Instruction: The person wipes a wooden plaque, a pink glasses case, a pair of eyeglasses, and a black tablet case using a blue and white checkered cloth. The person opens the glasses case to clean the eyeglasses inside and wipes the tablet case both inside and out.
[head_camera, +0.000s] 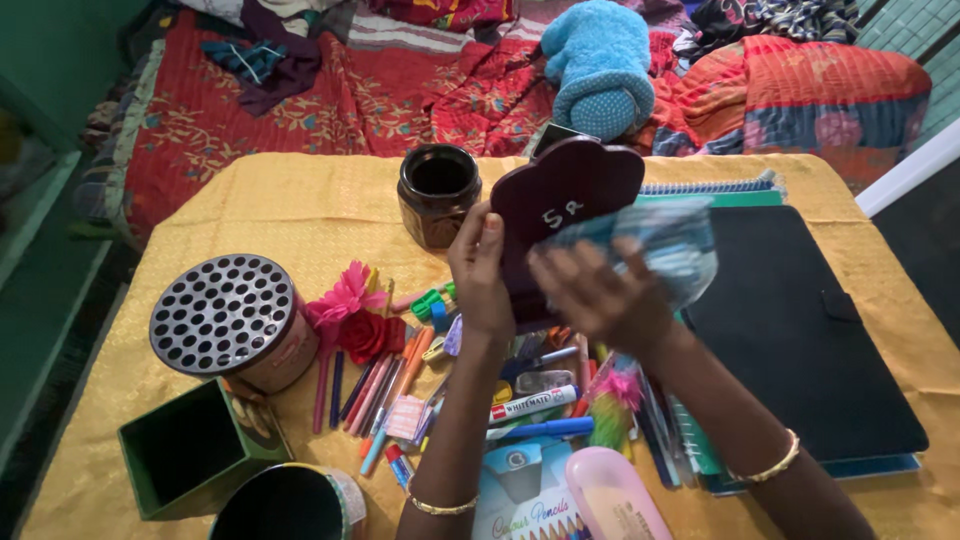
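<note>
My left hand (482, 275) grips a dark maroon, flower-shaped plaque (568, 195) by its left edge and holds it upright above the table. My right hand (605, 295) presses a light blue cloth (665, 250) against the plaque's lower right face. Below both hands lies a heap of pens, markers and pencils (400, 385), with a pink and a red artificial flower (352, 312) at its left end. A dark glazed jar (438, 192) stands open just behind my left hand.
On the yellow tablecloth (300, 210) stand a round perforated pen holder (228, 318), a green square box (195, 450) and a dark round cup (290, 503). A black folder (800, 330) lies at right over notebooks. A pink case (612, 495) and a pencil box (525, 495) sit in front. A bed with a blue plush toy (600, 65) lies behind.
</note>
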